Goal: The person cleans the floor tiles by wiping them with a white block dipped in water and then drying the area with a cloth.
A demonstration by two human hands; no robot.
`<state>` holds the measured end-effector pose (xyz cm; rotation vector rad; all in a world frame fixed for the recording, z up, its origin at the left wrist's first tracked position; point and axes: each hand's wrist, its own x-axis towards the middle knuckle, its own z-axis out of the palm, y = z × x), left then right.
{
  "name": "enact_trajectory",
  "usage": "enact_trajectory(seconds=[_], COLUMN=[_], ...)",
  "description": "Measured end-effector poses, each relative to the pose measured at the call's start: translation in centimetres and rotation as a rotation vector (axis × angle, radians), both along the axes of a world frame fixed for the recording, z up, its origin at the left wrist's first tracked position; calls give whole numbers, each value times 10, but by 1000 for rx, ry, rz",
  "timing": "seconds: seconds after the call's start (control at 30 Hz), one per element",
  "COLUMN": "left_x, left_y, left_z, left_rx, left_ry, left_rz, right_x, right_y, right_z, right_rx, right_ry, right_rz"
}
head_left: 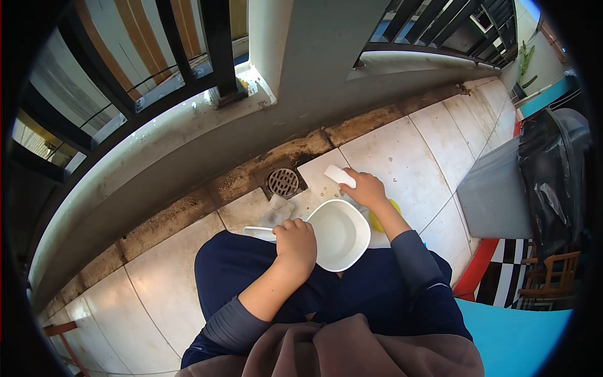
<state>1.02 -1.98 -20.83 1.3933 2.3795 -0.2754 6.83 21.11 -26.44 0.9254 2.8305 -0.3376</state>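
As I am watching the hands from afar, a white block, perhaps a sponge, is jutting from the right hand toward the round floor drain. That grip is pinching the block between thumb and fingers; whether its underside is touching the floor tiles, I am not managing to tell. Nearer the body, a white dipper is sitting before the dark blue trousers, and the left hand is wrapping its handle, fingers curled. I am judging the step in hand to be handling the block at the tiles while steadying the dipper; any next move is calling for a firm pinch and a level dipper. Close by, a greyish scrap is lying beside the drain, and a yellow object is showing partly behind the right forearm. Farther out, a wall is running past the drain, and a grey bin is standing to the right.
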Motion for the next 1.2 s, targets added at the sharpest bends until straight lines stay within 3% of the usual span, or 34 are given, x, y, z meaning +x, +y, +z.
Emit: enact_trajectory(seconds=[0.13, 0.27, 0.4, 0.5, 0.73, 0.87, 1.03, 1.2], left_x=[1, -1, -7, -11, -18, -22, -25, -25], left_y=[-3, 3, 9, 14, 11, 16, 15, 23], left_z=[-1, -1, -10, 0, 3, 7, 6, 7], left_rx=[35, 46, 72, 50, 104, 112, 117, 96], left_ry=[-2, -3, -76, -132, -205, -217, -269, -271], left_rz=[2, 40, 72, 68, 104, 68, 70, 60], right_x=[-9, -2, -11, -13, -20, -21, -30, -29], right_y=[2, -4, 13, -6, 20, -12, 27, 6], right_z=[-2, -3, 1, -2, -5, -2, 0, -1], right_rx=[33, -68, -12, -18, -25, -1, -41, -47], right_ry=[-38, 5, -30, -6, 20, 3, -25, -16], right_rz=[-132, 63, -156, 42, -160, 91, -138, 58])
